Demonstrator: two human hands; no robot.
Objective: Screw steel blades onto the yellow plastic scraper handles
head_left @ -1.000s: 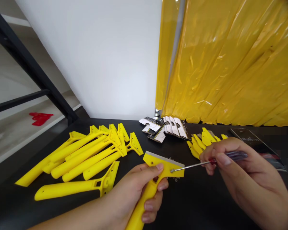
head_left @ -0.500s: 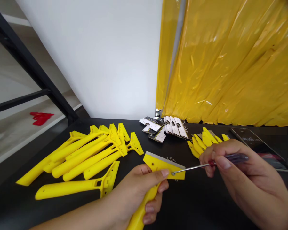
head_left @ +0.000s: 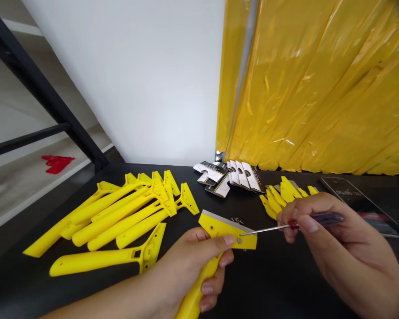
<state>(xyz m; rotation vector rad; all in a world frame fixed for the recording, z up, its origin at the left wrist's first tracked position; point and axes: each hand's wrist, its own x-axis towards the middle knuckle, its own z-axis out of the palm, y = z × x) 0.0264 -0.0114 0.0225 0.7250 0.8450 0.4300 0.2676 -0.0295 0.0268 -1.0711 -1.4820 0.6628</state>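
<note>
My left hand (head_left: 199, 261) grips the handle of a yellow plastic scraper (head_left: 228, 232), whose head has a metal blade (head_left: 216, 218) along its far edge. A small screw (head_left: 239, 240) shows in the scraper head. My right hand (head_left: 332, 239) pinches a screwdriver (head_left: 269, 229) with a red and translucent handle. Its thin steel shaft reaches over the scraper head, with the tip just above the screw. A few loose yellow scraper heads (head_left: 279, 197) lie beyond my right hand.
A heap of yellow scraper handles (head_left: 119, 221) lies on the black table (head_left: 269, 288) at the left. Printed card packaging (head_left: 229, 177) is stacked at the back, and a dark printed sheet (head_left: 352, 195) lies at the right. A yellow plastic curtain (head_left: 319, 88) hangs behind.
The scraper has tilted in my left hand, its handle swinging toward the right. The screwdriver tip has lifted slightly off the screw.
</note>
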